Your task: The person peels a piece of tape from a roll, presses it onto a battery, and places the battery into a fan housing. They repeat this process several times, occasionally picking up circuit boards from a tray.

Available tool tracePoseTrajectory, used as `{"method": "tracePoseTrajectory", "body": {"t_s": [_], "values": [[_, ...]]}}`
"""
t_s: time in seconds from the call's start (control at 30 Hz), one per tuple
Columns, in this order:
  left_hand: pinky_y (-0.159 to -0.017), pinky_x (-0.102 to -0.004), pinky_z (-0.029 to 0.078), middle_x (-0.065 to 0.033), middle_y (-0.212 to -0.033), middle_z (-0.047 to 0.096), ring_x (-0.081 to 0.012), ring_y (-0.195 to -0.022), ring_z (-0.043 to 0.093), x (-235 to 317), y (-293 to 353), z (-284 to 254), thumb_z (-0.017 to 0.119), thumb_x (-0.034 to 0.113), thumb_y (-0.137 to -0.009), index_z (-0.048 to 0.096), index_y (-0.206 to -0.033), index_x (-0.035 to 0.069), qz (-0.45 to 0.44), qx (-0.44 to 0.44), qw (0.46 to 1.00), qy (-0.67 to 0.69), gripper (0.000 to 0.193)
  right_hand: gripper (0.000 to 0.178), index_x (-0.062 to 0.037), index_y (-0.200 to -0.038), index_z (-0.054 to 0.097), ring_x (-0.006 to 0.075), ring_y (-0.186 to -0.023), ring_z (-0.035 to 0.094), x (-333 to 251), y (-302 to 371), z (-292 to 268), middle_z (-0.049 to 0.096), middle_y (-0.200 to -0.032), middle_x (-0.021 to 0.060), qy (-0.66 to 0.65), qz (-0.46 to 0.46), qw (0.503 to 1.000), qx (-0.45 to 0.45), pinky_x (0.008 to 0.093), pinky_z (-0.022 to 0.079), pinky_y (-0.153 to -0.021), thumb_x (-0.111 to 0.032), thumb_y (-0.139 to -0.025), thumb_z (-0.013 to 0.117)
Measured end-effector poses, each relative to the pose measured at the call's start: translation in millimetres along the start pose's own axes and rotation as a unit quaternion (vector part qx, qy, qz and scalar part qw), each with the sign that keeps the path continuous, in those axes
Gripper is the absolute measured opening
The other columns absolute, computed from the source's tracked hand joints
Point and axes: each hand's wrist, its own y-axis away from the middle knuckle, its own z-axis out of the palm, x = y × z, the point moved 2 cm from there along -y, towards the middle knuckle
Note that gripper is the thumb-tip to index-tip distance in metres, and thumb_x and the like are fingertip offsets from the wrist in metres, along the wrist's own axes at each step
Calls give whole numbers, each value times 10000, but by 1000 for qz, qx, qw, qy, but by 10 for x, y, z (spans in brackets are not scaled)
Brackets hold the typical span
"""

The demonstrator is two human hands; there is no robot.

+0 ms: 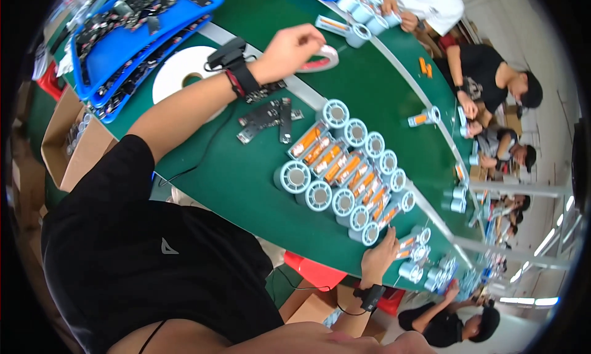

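My left hand [289, 53] is raised over the table with its fingers curled into a pinch, beside a white tape roll [332, 60] with a reddish inner ring. What the fingertips hold, if anything, cannot be made out. My right hand [380, 255] has its fingers together against the near right end of a row of light-blue units [337, 169]. Each unit has round capped ends and a clear middle with orange parts inside. Whether the hand grips one is hidden. Dark circuit boards [269, 119] lie between my left forearm and the row.
Blue trays [114, 58] full of dark boards are stacked at the far left, near a white reel [175, 74]. More light-blue units [425, 265] stand beyond my right hand. Across the green table [215, 188] people work on similar units. A cardboard box [74, 151] sits at the left edge.
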Motion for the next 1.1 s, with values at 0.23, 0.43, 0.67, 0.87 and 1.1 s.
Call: {"method": "tracePoseTrajectory", "body": {"t_s": [0.23, 0.43, 0.67, 0.87, 1.1], "values": [[-700, -238, 480, -2, -876, 648, -54, -789, 569, -57, -79, 31, 608, 132, -984, 660, -1053, 1, -28, -39, 998, 30, 156, 602, 69, -1410, 420, 454, -1238, 476, 292, -487, 115, 545, -1365, 259, 28, -12, 999, -15, 481, 394, -1053, -3, -832, 570], [-660, -267, 498, -25, -842, 668, -85, -739, 601, -94, -128, -91, 653, 191, -970, 666, -1043, 0, -22, 1, 998, 58, 204, 576, 23, -1356, 478, 450, -1151, 544, 94, -581, -36, 640, -1151, 257, -4, 24, 996, -82, 503, 431, -979, -3, -797, 613], [-668, -290, 513, -32, -872, 656, -106, -739, 612, 362, -142, -120, 699, 245, -960, 665, -1075, 16, -130, -38, 981, 140, 259, 297, -10, -1112, 651, 235, -769, 621, -309, -977, -752, 648, -820, 100, -104, 142, 978, 111, 355, 508, -745, 17, -817, 676], [-702, -249, 499, -9, -930, 607, -63, -801, 572, 123, -297, -390, 692, 166, -975, 632, -1109, 7, -66, 53, 992, 98, 216, 214, -14, -1033, 690, 98, -711, 566, -1848, -2135, -823, 607, -782, -3, -397, -63, 908, 113, 252, 474, -671, 49, -829, 710], [-754, -257, 506, -23, -947, 617, -73, -862, 577, 124, -464, -789, 689, 138, -970, 630, -1156, 1, -138, 104, 979, 104, 238, 164, 0, -1036, 727, 91, -758, 617, -3257, -3029, -765, 672, -854, 27, -487, -120, 862, -67, 236, 507, -695, 12, -872, 730]]}}
